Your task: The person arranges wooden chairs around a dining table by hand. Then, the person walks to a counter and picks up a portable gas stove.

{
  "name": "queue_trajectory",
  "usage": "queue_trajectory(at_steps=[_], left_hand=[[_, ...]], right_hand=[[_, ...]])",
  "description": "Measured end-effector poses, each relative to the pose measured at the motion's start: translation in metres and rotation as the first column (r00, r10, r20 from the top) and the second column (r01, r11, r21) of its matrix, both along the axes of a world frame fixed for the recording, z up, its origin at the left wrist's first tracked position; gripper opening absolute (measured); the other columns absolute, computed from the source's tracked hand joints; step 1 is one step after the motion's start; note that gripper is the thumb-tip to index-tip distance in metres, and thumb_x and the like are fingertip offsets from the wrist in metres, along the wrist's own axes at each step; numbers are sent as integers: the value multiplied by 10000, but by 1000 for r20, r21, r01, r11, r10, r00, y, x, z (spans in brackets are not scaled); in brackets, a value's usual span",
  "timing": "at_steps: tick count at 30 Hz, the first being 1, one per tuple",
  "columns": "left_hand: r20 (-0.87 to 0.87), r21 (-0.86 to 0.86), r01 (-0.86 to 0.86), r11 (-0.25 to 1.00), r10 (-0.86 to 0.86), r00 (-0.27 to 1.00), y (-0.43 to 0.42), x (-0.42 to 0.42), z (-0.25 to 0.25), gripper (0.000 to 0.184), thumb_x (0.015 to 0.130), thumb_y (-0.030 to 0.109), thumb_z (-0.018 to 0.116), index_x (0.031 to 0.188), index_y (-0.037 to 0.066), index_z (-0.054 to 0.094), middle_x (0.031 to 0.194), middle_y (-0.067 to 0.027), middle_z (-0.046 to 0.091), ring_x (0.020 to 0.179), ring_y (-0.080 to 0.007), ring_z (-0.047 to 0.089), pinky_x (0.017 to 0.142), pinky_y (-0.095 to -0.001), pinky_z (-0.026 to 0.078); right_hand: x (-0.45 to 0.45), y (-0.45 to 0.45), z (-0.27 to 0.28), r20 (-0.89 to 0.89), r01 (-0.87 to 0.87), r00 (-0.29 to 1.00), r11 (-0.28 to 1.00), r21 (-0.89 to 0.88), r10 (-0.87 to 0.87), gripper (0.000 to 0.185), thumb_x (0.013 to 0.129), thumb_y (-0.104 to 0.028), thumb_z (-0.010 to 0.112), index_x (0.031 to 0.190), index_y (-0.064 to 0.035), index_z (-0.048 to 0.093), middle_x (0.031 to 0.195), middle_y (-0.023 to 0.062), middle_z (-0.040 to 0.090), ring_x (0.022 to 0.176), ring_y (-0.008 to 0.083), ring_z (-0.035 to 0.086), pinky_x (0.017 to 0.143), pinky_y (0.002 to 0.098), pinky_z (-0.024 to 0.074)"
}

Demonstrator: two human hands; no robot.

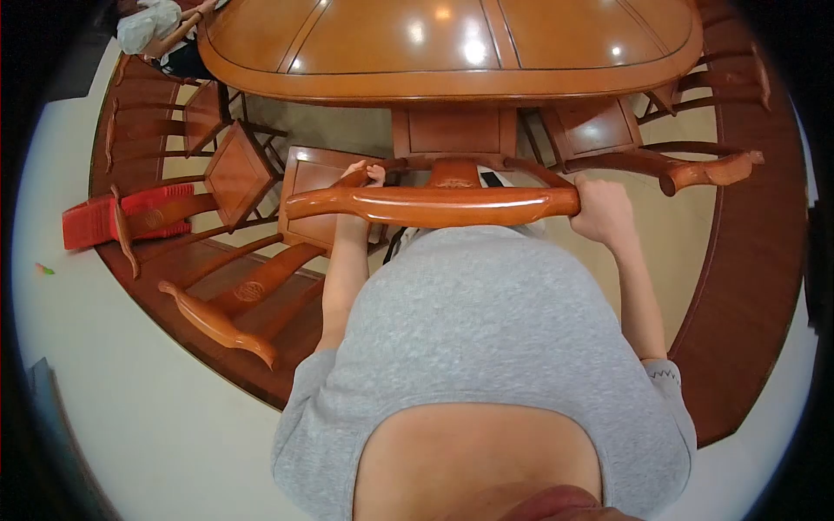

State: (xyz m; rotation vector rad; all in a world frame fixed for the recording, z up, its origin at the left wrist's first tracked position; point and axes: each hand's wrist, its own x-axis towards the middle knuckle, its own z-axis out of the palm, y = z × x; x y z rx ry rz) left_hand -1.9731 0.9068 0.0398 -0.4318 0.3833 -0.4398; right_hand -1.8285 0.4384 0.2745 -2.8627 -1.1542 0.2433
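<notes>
Held chair: a glossy reddish-brown wooden chair with a thick, curved top rail [452, 207] is standing directly in front of the wearer, its back facing the grey shirt and its square seat reaching to the near edge of the desk.
Left hand: the left hand [372, 172] is curling its fingers around a side rail of the chair, just beyond the top rail, which is partly hiding the forearm.
Right hand: the right hand [602, 208] is closing in a fist around the right end of the top rail.
Desk: a large, polished orange-brown wooden desk with rounded corners and dark inlaid lines [391, 52] is standing beyond the chair, reflecting ceiling lights.
Left-side chairs: a matching wooden chair with a carved back panel [252, 291] is standing near the held one; others are lining up farther left.
Right-side chair: another matching wooden chair [599, 126] is standing at the desk, its top rail pointing outward.
Red item: a red plastic slatted object [82, 227] is showing behind a left-side chair's back.
Co-worker: a person in a white top [149, 26] is reaching an arm to the desk's left edge.
Floor: beige flooring [647, 260] is lying inside a dark reddish-brown border.
</notes>
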Motion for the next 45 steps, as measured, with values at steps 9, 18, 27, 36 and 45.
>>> queue_trajectory(at_steps=[9, 18, 27, 36, 45], left_hand=[[-257, 89, -61, 994, 82, 963, -8, 1, 27, 225, 848, 122, 641, 930, 16, 461, 821, -67, 516, 726, -145, 523, 679, -263, 455], [-238, 341, -184, 922, 274, 932, -22, -8, 37, 213, 869, 131, 598, 950, -17, 467, 774, -68, 517, 679, -153, 547, 601, -254, 433], [-195, 222, -259, 940, 303, 933, -39, -37, 18, 260, 900, 155, 575, 1025, -54, 486, 881, -142, 561, 750, -189, 599, 650, -280, 483], [159, -19, -345, 939, 343, 926, -126, -110, -67, 410, 952, 341, 562, 1173, -3, 586, 997, -187, 625, 808, -245, 623, 669, -374, 513], [92, 345, -514, 785, 517, 851, -222, -139, 15, 651, 935, 518, 525, 1356, 31, 429, 1149, -172, 618, 958, -289, 636, 810, -438, 551]], right_hand=[[27, 14, 6, -68, -4, 998, 999, -37, 2, 201, 636, -91, 617, 816, -26, 556, 665, 188, 634, 667, 374, 643, 635, 464, 509], [32, 21, 11, -126, 7, 992, 997, -76, -17, 210, 622, -77, 628, 803, -29, 534, 697, 181, 634, 671, 371, 638, 635, 460, 505], [6, 2, -4, -109, 10, 994, 997, -73, -18, 196, 637, -81, 625, 798, -39, 521, 726, 163, 640, 684, 368, 640, 628, 459, 506], [-66, -43, -40, -45, 22, 999, 999, -41, -24, 230, 634, -109, 633, 827, -57, 520, 668, 161, 630, 652, 361, 642, 602, 458, 511], [-99, -67, -65, -17, 8, 1000, 1000, -15, -8, 228, 638, -134, 642, 825, -56, 538, 668, 155, 637, 634, 351, 648, 597, 450, 524]])
